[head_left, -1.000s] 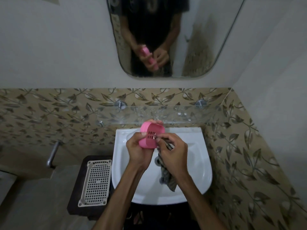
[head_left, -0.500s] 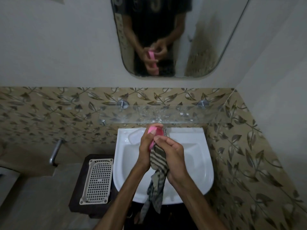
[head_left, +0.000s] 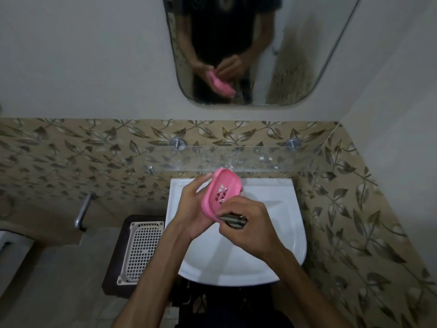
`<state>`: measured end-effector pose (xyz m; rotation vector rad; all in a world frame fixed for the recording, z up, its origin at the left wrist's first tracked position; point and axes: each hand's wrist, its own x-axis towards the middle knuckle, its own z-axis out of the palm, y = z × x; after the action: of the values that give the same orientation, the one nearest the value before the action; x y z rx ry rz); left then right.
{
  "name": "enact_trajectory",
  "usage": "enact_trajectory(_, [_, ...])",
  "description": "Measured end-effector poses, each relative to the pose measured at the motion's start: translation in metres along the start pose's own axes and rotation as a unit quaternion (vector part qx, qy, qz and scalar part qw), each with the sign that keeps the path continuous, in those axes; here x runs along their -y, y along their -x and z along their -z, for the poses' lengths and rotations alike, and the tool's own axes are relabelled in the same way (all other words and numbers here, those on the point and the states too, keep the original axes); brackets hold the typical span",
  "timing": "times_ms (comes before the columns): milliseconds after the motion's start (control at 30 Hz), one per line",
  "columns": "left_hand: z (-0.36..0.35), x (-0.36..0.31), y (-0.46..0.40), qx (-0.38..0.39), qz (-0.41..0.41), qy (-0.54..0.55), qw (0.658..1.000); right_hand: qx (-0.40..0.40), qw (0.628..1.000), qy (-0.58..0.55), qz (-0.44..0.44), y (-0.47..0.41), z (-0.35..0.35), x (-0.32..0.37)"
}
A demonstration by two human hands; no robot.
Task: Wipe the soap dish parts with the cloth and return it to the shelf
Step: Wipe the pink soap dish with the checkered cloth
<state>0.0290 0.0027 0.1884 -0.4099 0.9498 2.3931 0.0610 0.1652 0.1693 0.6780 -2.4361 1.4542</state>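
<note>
While tilted, pink soap dish [head_left: 221, 191] over sink [head_left: 283, 245].

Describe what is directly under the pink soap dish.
Beneath the pink soap dish, held tilted by the left hand, lies the white sink. The right hand presses a striped cloth against its lower edge. The drain is hidden by the hands.

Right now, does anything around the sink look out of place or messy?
Only the white perforated tray, lying on the dark stand left of the basin. Water droplets speckle the glass shelf.
</note>
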Motion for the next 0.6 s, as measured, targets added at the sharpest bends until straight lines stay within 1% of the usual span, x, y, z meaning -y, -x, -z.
enact_trajectory(100, [0.001,0.003,-0.001,0.001,0.027,0.021,0.999,0.027,0.999,0.012,0.018,0.004,-0.002,-0.002])
enact_trajectory(167, [0.000,0.009,-0.002,-0.006,0.018,0.045,0.999,0.028,1.000,-0.001,0.001,0.006,-0.002,-0.004])
enact_trajectory(233, [-0.002,0.014,-0.003,-0.029,-0.003,0.053,0.998,0.023,1.000,0.003,-0.015,0.006,-0.001,-0.004])
enact_trajectory(267, [-0.003,0.016,-0.004,-0.043,-0.015,0.052,0.998,0.011,1.000,0.012,-0.018,0.005,0.000,-0.004])
enact_trajectory(333, [-0.005,0.016,-0.007,-0.061,-0.037,0.044,0.996,-0.045,0.998,0.035,-0.018,0.000,0.001,-0.003])
enact_trajectory(400, [-0.009,0.015,-0.008,-0.062,-0.042,0.051,0.996,-0.110,0.992,0.051,-0.032,-0.006,0.002,-0.002])
enact_trajectory(433, [-0.011,0.014,-0.009,-0.057,-0.041,0.060,0.996,-0.128,0.990,0.053,-0.041,-0.008,0.001,-0.001])
enact_trajectory(467, [-0.012,0.012,-0.009,-0.052,-0.039,0.069,0.995,-0.127,0.989,0.054,-0.046,-0.008,-0.002,0.001])
enact_trajectory(567, [-0.013,0.009,-0.009,-0.052,-0.033,0.082,0.995,-0.069,0.995,0.062,-0.024,-0.002,-0.011,0.010])
enact_trajectory(600, [-0.013,0.010,-0.009,-0.056,-0.036,0.076,0.995,-0.072,0.995,0.063,-0.022,-0.004,-0.010,0.010])
